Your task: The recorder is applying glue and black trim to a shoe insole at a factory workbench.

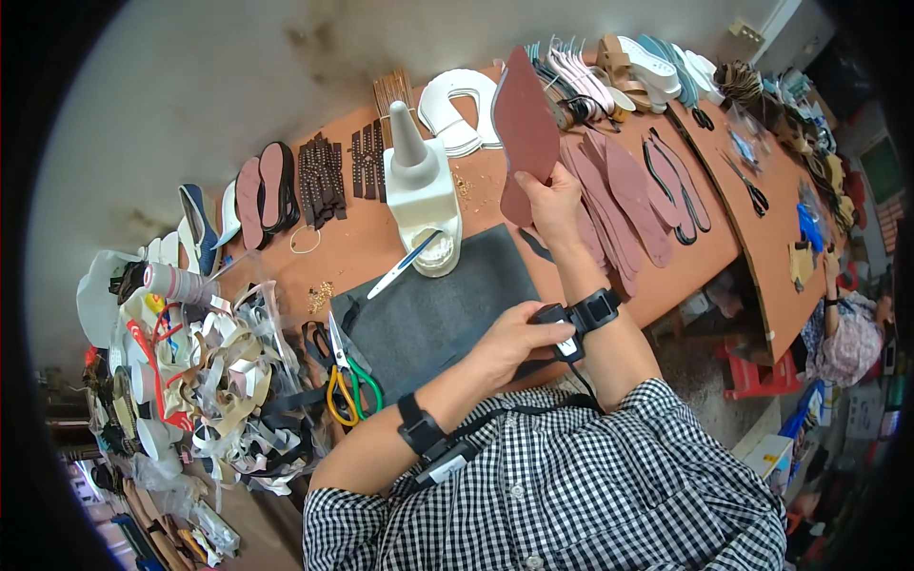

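Observation:
Raised over the back of the table, my right hand (pixel 552 202) grips a dark red shoe insole (pixel 526 119) by its lower end, thumb on its face. The insole stands nearly upright. My left hand (pixel 514 341) reaches across to my right forearm, its thumb and fingers closed on a small black box (pixel 558 333) beside the wrist strap (pixel 597 308). Its underside fingers are partly hidden. A pile of matching insoles (pixel 609 205) lies just right of my right hand. Below my hands' left side is a dark grey mat (pixel 447 309).
A white stand with a grey cone (pixel 411 162) rises behind the mat, a pen-like tool (pixel 400 266) leaning at its base. Scissors (pixel 343 376) lie at the near left, by a heap of scraps (pixel 238 371). Shoe soles and straps line the back. Another person (pixel 847 333) sits far right.

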`<state>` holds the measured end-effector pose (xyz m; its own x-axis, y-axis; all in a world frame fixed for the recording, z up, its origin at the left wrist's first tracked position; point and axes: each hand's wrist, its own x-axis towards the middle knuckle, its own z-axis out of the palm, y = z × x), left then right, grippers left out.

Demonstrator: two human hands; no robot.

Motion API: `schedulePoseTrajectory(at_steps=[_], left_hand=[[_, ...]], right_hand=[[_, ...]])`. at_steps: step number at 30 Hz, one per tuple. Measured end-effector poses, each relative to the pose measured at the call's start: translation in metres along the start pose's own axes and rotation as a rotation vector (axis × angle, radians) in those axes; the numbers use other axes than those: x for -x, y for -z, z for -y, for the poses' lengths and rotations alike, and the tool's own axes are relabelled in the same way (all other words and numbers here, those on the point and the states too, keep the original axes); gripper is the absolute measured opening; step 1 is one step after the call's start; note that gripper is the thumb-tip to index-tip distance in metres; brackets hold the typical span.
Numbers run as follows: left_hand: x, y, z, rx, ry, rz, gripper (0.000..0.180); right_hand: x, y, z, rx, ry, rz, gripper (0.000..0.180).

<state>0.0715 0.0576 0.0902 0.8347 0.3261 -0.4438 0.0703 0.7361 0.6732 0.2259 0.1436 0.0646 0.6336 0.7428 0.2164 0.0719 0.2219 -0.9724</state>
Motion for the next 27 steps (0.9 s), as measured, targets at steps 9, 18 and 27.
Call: schedulePoseTrajectory(at_steps=[9,18,27], left_hand=[[-0.006,-0.014,-0.005,-0.020,0.047,-0.130,0.036],[-0.007,-0.011,0.001,-0.022,0.099,0.001,0.036],[0.001,0.064,-0.010,0.159,-0.145,-0.168,0.026]], right_hand=[[-0.016,-0.001,0.004,-0.801,-0.564,-0.049,0.020],[-0.007,0.006,0.024,-1.044,-0.740,-0.088,0.027],[0.009,0.041,-0.029,-0.709,-0.588,-0.132,0.031]])
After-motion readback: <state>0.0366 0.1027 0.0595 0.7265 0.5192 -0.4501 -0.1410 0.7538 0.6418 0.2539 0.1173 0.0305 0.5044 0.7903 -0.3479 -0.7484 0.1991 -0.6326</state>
